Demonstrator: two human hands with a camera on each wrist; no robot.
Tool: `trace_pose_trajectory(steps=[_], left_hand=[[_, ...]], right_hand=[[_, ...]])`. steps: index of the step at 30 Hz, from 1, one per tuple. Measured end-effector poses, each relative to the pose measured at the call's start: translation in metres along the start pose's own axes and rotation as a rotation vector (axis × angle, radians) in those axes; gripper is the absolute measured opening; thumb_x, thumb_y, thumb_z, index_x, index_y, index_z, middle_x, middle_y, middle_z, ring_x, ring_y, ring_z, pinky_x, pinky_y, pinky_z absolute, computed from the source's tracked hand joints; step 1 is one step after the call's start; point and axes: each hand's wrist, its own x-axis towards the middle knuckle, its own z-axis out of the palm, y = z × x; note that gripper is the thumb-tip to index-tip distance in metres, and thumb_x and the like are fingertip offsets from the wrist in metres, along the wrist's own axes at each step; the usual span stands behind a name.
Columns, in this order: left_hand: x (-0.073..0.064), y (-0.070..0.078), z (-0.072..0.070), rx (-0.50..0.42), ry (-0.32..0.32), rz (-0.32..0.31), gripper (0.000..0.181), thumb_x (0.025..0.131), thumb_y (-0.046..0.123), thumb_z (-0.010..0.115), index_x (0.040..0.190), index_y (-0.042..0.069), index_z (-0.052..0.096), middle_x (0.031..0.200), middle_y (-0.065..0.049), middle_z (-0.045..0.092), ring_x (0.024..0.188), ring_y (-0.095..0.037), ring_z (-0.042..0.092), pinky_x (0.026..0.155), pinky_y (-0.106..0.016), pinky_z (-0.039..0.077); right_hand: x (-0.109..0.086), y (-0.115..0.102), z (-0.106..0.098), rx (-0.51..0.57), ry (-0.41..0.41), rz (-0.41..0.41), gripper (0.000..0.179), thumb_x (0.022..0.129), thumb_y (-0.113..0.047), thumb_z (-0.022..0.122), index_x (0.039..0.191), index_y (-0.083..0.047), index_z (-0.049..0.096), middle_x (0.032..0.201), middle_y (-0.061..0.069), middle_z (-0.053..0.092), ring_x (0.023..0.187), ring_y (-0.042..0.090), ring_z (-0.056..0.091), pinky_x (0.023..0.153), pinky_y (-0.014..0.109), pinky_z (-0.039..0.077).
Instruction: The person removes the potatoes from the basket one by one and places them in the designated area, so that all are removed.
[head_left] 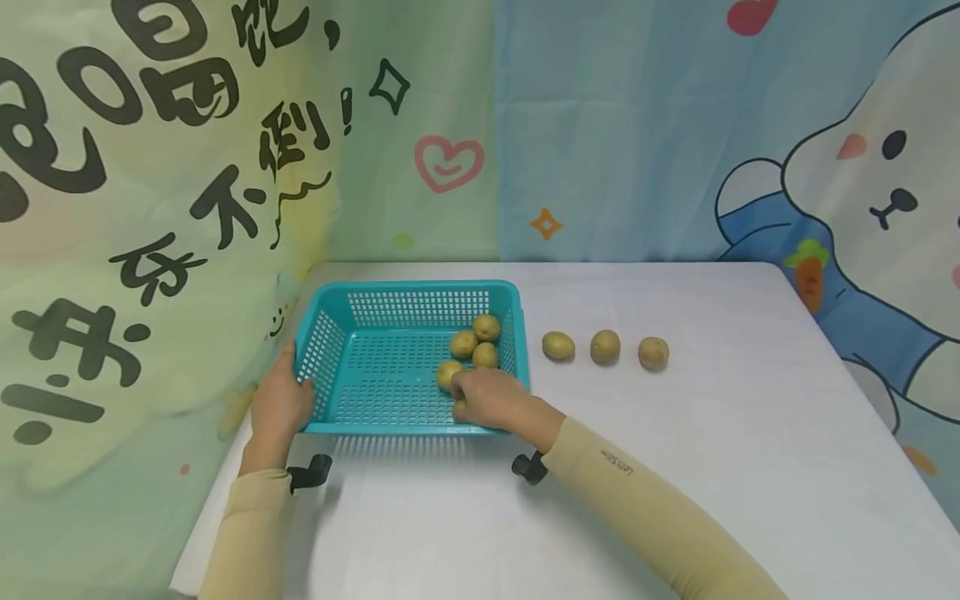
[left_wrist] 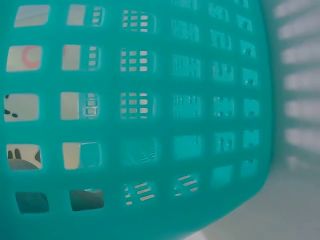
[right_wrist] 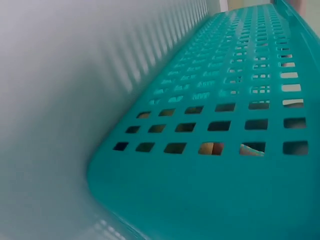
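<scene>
A turquoise plastic mesh basket (head_left: 420, 285) sits on the white table, its perforated walls filling much of both wrist views. My left hand (head_left: 281, 400) grips the basket's left side, thumb over the rim. Inside the front right part of the basket, my right hand (head_left: 491, 396) has its fingers curled on a potato (head_left: 459, 411), which they mostly hide. Just beyond those fingers lies another potato (head_left: 448, 374). Several more, including a potato (head_left: 486, 327) near the back right corner, rest on the basket floor. Neither hand shows clearly in its wrist view.
To the right of the basket, three potatoes stand in a row on the table (head_left: 675, 467): a left potato (head_left: 558, 346), a middle potato (head_left: 605, 347) and a right potato (head_left: 653, 353). A printed curtain (head_left: 600, 150) hangs behind and along the left.
</scene>
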Motion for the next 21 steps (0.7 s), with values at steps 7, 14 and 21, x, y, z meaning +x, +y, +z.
trace_pose_trajectory(steps=[7, 14, 21], left_hand=[[0.0026, 0.0033, -0.0027, 0.011, -0.026, 0.001, 0.07, 0.098, 0.008, 0.049, 0.157, 0.007, 0.012, 0.15, -0.031, 0.033, 0.129, -0.051, 0.041, 0.098, -0.062, 0.039], [0.0024, 0.0051, -0.0052, 0.016, -0.031, -0.001, 0.069, 0.097, 0.006, 0.048, 0.157, 0.006, 0.013, 0.151, -0.03, 0.032, 0.133, -0.05, 0.038, 0.102, -0.062, 0.036], [0.0012, 0.0029, -0.0036, 0.019, -0.029, 0.004, 0.07, 0.097, 0.006, 0.05, 0.156, 0.005, 0.013, 0.148, -0.032, 0.035, 0.131, -0.051, 0.04, 0.1, -0.062, 0.038]], right_hand=[[0.0032, 0.002, -0.0045, 0.008, -0.119, -0.059, 0.025, 0.092, -0.03, 0.068, 0.117, -0.028, 0.073, 0.119, -0.008, 0.069, 0.098, 0.014, 0.064, 0.08, 0.035, 0.054], [0.008, 0.004, -0.0058, 0.056, -0.189, -0.119, 0.023, 0.094, -0.019, 0.065, 0.115, -0.025, 0.074, 0.122, -0.007, 0.068, 0.11, 0.016, 0.061, 0.094, 0.032, 0.049], [0.0096, 0.0088, -0.0068, 0.043, -0.168, -0.179, 0.026, 0.091, -0.014, 0.068, 0.115, -0.023, 0.072, 0.118, -0.004, 0.068, 0.109, 0.017, 0.06, 0.094, 0.033, 0.049]])
